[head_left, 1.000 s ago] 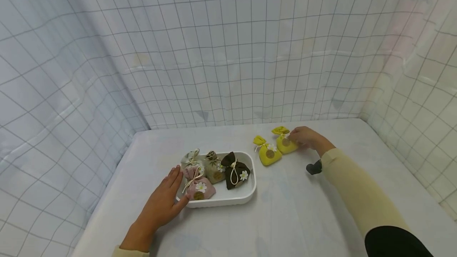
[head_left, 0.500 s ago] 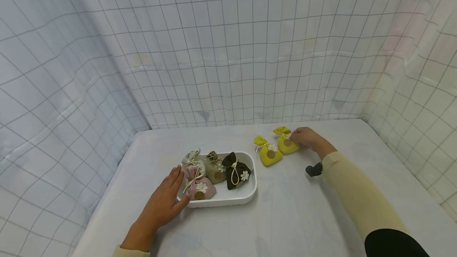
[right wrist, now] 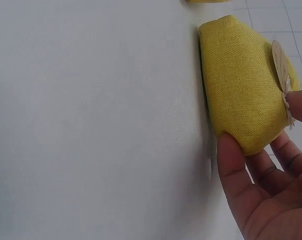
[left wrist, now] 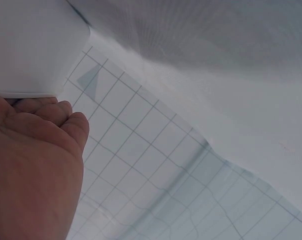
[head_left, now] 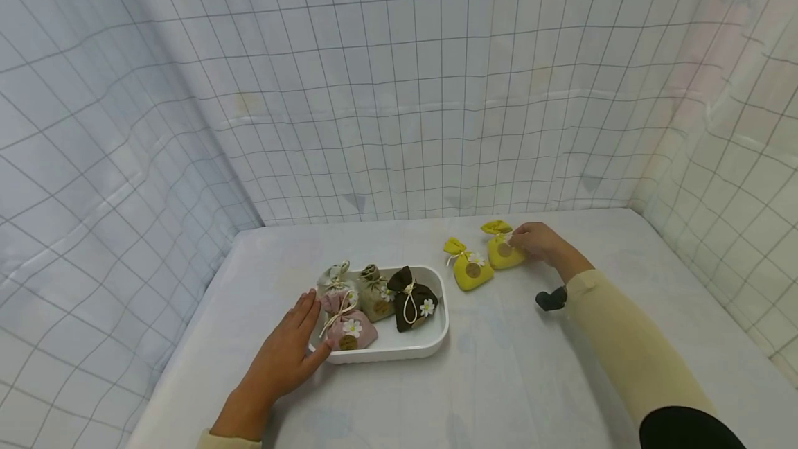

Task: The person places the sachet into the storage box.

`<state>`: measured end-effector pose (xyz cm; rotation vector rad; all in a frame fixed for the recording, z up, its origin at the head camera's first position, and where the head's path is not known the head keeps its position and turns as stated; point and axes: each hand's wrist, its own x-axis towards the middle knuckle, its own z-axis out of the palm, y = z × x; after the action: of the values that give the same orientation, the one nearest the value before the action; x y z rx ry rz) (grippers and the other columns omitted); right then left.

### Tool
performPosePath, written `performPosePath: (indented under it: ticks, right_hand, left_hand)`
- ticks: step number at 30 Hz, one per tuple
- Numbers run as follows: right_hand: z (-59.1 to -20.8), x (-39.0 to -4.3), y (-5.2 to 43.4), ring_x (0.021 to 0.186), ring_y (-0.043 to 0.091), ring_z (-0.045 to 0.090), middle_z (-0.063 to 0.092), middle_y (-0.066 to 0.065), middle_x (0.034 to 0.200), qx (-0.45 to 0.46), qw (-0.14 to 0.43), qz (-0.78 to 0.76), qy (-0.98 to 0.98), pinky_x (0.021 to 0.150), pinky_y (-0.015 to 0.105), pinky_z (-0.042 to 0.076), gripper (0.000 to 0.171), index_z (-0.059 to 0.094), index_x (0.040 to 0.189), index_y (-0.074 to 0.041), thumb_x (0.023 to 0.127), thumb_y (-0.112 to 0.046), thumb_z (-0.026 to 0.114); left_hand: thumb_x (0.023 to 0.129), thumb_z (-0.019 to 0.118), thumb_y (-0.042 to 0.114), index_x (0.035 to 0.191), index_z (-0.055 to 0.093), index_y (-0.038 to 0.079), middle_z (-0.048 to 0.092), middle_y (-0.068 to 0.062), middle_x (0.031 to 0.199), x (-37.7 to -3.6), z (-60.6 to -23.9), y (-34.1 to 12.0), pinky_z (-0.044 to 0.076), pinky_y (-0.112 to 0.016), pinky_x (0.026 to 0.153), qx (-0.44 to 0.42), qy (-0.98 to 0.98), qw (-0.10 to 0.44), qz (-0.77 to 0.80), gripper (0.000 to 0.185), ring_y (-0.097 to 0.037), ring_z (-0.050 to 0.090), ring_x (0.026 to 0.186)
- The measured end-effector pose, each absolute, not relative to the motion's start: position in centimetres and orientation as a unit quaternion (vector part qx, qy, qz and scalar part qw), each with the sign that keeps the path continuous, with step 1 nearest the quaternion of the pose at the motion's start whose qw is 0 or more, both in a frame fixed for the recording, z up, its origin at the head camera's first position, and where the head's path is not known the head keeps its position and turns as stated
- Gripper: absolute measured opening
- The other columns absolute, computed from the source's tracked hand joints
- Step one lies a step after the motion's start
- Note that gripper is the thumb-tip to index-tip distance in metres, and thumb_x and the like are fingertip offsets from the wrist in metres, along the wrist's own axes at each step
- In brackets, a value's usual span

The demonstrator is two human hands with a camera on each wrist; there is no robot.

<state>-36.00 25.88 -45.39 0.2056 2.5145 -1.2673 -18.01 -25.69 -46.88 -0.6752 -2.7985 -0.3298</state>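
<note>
My right hand [head_left: 539, 242] is closing its fingers [right wrist: 231, 165] and thumb around the far yellow sachet [head_left: 501, 252], which is lying on the table [head_left: 511, 380] toward the back right, just beside a second yellow sachet [head_left: 469, 270]; whether the two are touching I cannot tell. In the right wrist view the sachet's base is sitting flush on the cloth, with bare surface stretching away from it. My left hand [head_left: 283, 355] is resting flat with straight fingers against the near left corner of the white tray [head_left: 436, 338], which is holding pink [head_left: 346, 324], beige [head_left: 333, 277], olive [head_left: 374, 296] and brown [head_left: 414, 302] sachets. Bare table is lying between the tray's right rim and the yellow pair, and in front of the tray. The checked curtain [head_left: 399, 89] is enclosing the table's back and sides.
</note>
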Motion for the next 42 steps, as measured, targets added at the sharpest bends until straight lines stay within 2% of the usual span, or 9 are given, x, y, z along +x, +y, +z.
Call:
performPosePath:
  ticks: [10, 23, 33, 42]
  right_hand:
    - [-45.3, -35.3, 25.9, 0.103, 0.027, 0.054, 0.054, 0.017, 0.122, 0.066, 0.142, -0.455, 0.877, 0.083, 0.037, 0.051, 0.045, 0.053, 0.13, 0.002, 0.096, -0.027, 0.062]
    - [-45.1, -34.3, 26.0, 0.114, 0.032, 0.054, 0.052, 0.02, 0.132, 0.063, 0.13, -0.469, 0.871, 0.094, 0.042, 0.052, 0.044, 0.052, 0.132, 0.002, 0.099, -0.027, 0.058]
    - [-44.4, -33.3, 25.9, 0.112, 0.032, 0.056, 0.054, 0.02, 0.13, 0.05, 0.12, -0.493, 0.861, 0.089, 0.039, 0.055, 0.042, 0.052, 0.131, 0.002, 0.099, -0.024, 0.058]
    - [-43.6, -32.0, 25.6, 0.114, 0.032, 0.055, 0.055, 0.019, 0.13, 0.034, 0.111, -0.508, 0.854, 0.092, 0.041, 0.054, 0.042, 0.052, 0.13, 0.001, 0.098, -0.026, 0.059]
  left_hand:
    - [0.098, 0.056, 0.048, 0.148, 0.038, -0.009, 0.03, -0.02, 0.158, -17.9, -46.7, -25.7, 0.031, -0.055, 0.112, -0.231, -0.958, 0.122, -0.114, 0.078, -0.037, 0.026, 0.146]
    - [0.098, 0.057, 0.045, 0.147, 0.04, -0.01, 0.031, -0.021, 0.157, -17.9, -46.9, -25.8, 0.032, -0.055, 0.111, -0.24, -0.955, 0.132, -0.116, 0.075, -0.037, 0.028, 0.145]
    - [0.098, 0.057, 0.046, 0.147, 0.039, -0.009, 0.031, -0.021, 0.157, -18.1, -46.9, -25.8, 0.033, -0.055, 0.111, -0.241, -0.955, 0.133, -0.114, 0.076, -0.037, 0.027, 0.145]
    - [0.098, 0.057, 0.047, 0.147, 0.039, -0.009, 0.031, -0.02, 0.157, -18.0, -46.9, -25.8, 0.033, -0.055, 0.111, -0.239, -0.956, 0.129, -0.114, 0.076, -0.037, 0.027, 0.146]
